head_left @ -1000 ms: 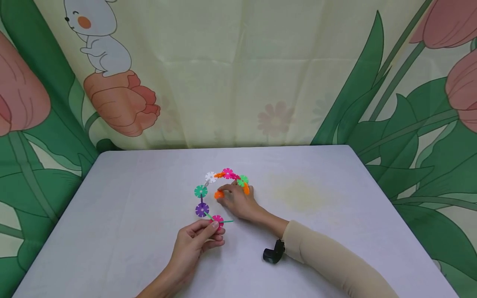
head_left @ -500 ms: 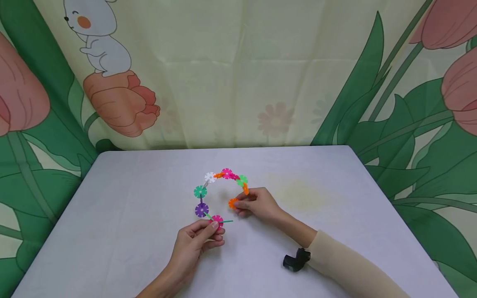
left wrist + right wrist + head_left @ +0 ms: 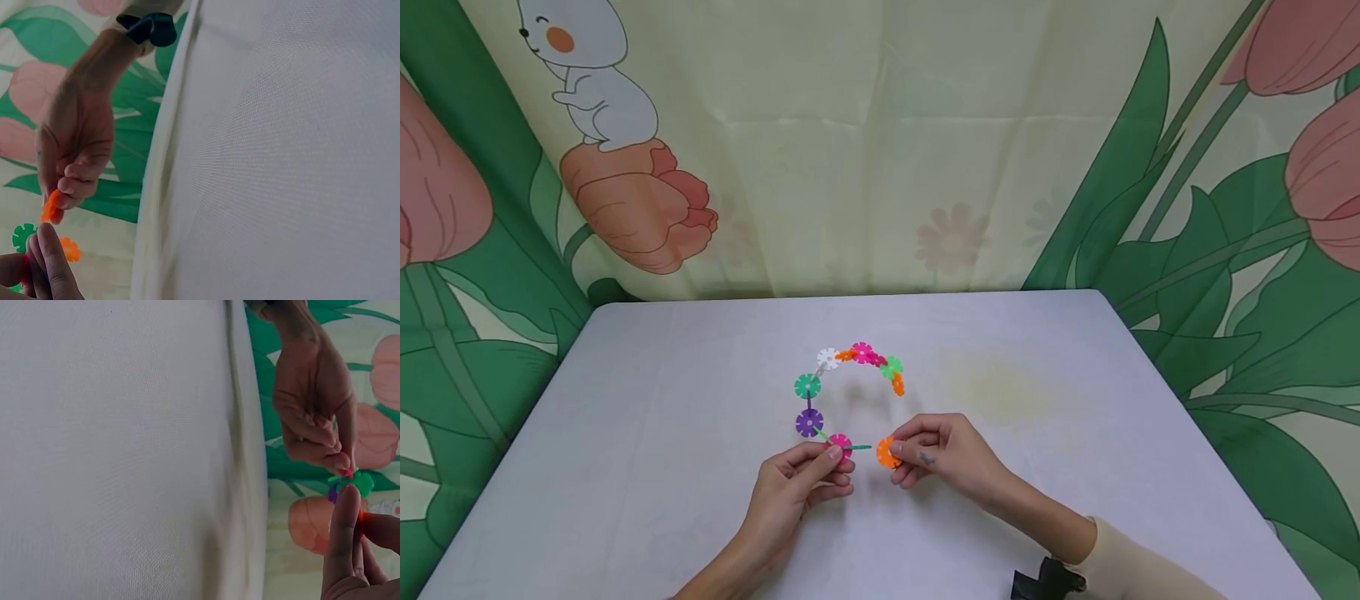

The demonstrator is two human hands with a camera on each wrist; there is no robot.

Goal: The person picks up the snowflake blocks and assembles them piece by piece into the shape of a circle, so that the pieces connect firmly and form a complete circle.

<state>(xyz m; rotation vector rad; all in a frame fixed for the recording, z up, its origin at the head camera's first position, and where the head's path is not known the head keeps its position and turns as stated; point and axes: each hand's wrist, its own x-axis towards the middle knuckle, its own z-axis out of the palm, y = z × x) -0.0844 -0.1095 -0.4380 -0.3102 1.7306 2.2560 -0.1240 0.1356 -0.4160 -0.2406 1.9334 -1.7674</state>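
A curved chain of slotted snowflake discs rises from my left hand (image 3: pixel 793 483), which pinches its pink disc (image 3: pixel 841 445) between thumb and fingers. A green disc (image 3: pixel 861 447), seen edge-on, juts right from the pink one. Up the chain come a purple disc (image 3: pixel 809 422), a teal disc (image 3: pixel 807 386), a white disc (image 3: pixel 827 358) and more, ending at an orange disc (image 3: pixel 898 384). My right hand (image 3: pixel 951 454) pinches a separate orange disc (image 3: pixel 887 452), just right of the green disc. In the right wrist view, fingers partly hide that orange disc (image 3: pixel 361 522).
Beneath the hands spreads a table with a white cloth (image 3: pixel 662 433). Behind it hangs a curtain (image 3: pixel 820 150) printed with tulips and a white animal. A black wrist camera (image 3: pixel 1048 579) sits by the right sleeve (image 3: pixel 1142 567).
My right hand has come away from the chain's far end, moving right and nearer me with the loose orange disc, to beside the green disc. My left hand stays nearly still.
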